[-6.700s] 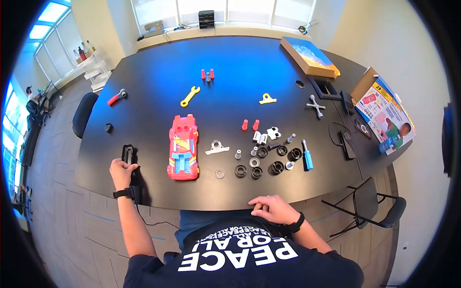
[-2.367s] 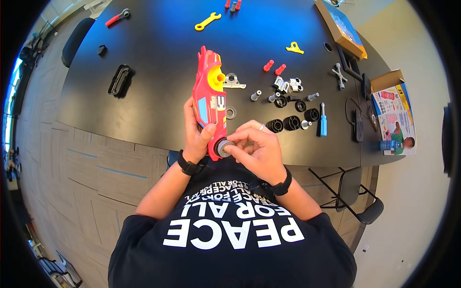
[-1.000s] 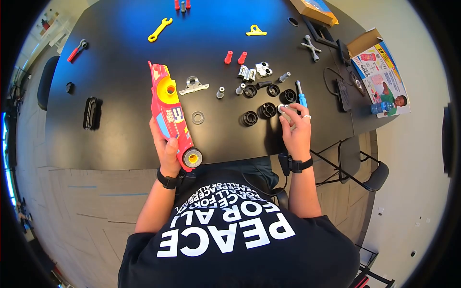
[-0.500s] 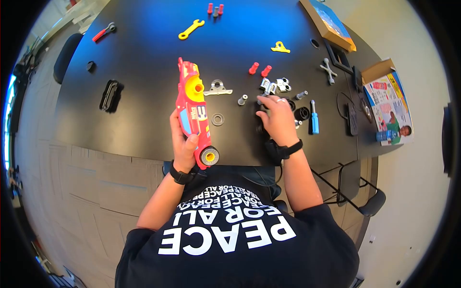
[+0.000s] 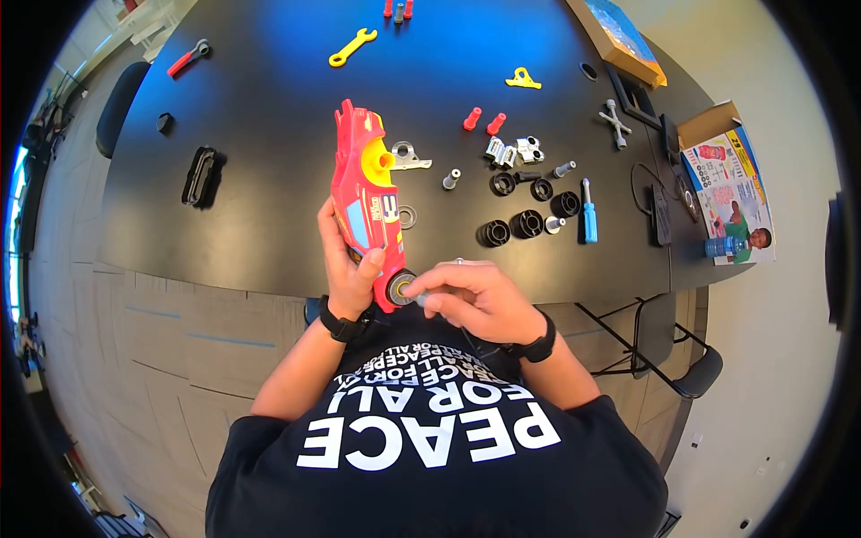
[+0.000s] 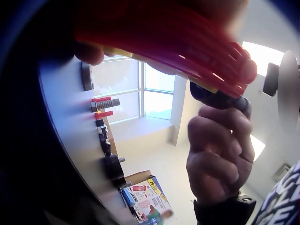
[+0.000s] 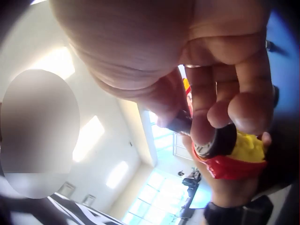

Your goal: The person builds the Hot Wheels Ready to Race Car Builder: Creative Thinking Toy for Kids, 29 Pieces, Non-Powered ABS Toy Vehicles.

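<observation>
My left hand (image 5: 350, 276) grips a red toy car (image 5: 359, 206) on its side, off the table in front of my body. A black wheel (image 5: 396, 285) with a grey rim sits at the car's near end. Between thumb and fingers, my right hand (image 5: 489, 305) pinches a grey toy bolt (image 5: 420, 299) right at the wheel's hub. In the right wrist view the bolt (image 7: 179, 123) shows beside the wheel (image 7: 222, 140), partly covered by fingers. The left wrist view shows the car's red body (image 6: 178, 51) above the right hand (image 6: 218, 145).
Several black wheels (image 5: 527, 223), grey bolts (image 5: 451, 179), red bolts (image 5: 472, 118) and silver parts (image 5: 500, 152) lie on the black table (image 5: 278, 179). A blue screwdriver (image 5: 588, 213) is right of them. Further off are a yellow wrench (image 5: 352, 47), a cross wrench (image 5: 615, 124) and a printed box (image 5: 726, 184).
My right hand went to the loose parts on the table, picked up a grey bolt and brought it back to the car's wheel. The left hand still holds the car, its wheel now on.
</observation>
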Action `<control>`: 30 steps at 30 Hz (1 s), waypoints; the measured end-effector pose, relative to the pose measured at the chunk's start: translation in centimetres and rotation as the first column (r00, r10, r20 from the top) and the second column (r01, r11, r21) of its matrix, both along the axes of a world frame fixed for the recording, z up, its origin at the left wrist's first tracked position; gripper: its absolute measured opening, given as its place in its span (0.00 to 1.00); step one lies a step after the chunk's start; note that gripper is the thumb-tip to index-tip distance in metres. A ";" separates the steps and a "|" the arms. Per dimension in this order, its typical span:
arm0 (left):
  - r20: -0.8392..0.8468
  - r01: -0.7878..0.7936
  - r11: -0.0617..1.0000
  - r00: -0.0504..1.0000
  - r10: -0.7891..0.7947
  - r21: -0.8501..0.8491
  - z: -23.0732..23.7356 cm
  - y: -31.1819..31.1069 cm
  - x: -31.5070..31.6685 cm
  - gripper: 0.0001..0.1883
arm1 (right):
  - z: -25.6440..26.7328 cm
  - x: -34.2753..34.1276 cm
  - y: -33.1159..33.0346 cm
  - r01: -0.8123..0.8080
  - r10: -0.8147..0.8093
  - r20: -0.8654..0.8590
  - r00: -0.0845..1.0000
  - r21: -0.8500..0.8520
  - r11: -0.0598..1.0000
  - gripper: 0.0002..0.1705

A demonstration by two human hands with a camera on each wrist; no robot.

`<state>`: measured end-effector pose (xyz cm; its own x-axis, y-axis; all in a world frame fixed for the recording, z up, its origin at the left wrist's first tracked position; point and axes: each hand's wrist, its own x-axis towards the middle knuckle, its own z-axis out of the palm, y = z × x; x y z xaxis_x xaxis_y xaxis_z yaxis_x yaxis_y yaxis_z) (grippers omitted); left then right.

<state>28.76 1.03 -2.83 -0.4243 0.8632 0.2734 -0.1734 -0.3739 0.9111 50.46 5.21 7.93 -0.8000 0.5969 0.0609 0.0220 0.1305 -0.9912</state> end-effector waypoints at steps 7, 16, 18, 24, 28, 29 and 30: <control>-0.006 -0.006 1.000 1.000 0.006 0.013 0.7 -0.3 0.0 0.56 | -0.2 0.0 0.5 0.156 -0.189 0.129 0.973 0.229 0.961 0.11; 0.016 0.013 1.000 1.000 -0.013 0.019 0.1 -0.1 0.0 0.56 | -3.4 15.4 9.4 0.382 -0.943 0.144 0.298 0.888 0.256 0.24; 0.011 0.021 1.000 1.000 -0.021 0.018 0.0 0.0 -0.1 0.56 | -5.3 17.8 10.5 0.402 -0.932 0.237 0.273 0.852 0.335 0.24; 0.043 0.017 1.000 0.999 -0.017 0.016 -0.2 -0.2 0.1 0.57 | -6.0 20.2 11.3 0.518 -0.930 0.165 0.327 0.792 0.322 0.14; 0.032 0.028 0.999 0.999 -0.029 0.034 0.0 -0.2 0.0 0.57 | 1.5 13.5 6.2 0.683 -0.757 0.014 0.653 0.421 0.597 0.15; 0.032 0.031 0.999 0.999 -0.032 0.030 0.0 -0.3 0.0 0.57 | 3.3 11.6 4.5 0.602 -0.700 0.028 0.713 0.487 0.633 0.16; 0.029 -0.013 1.000 1.000 0.013 0.025 0.0 -0.2 0.3 0.57 | 5.0 9.9 3.7 0.417 -0.544 0.012 0.839 0.628 0.657 0.17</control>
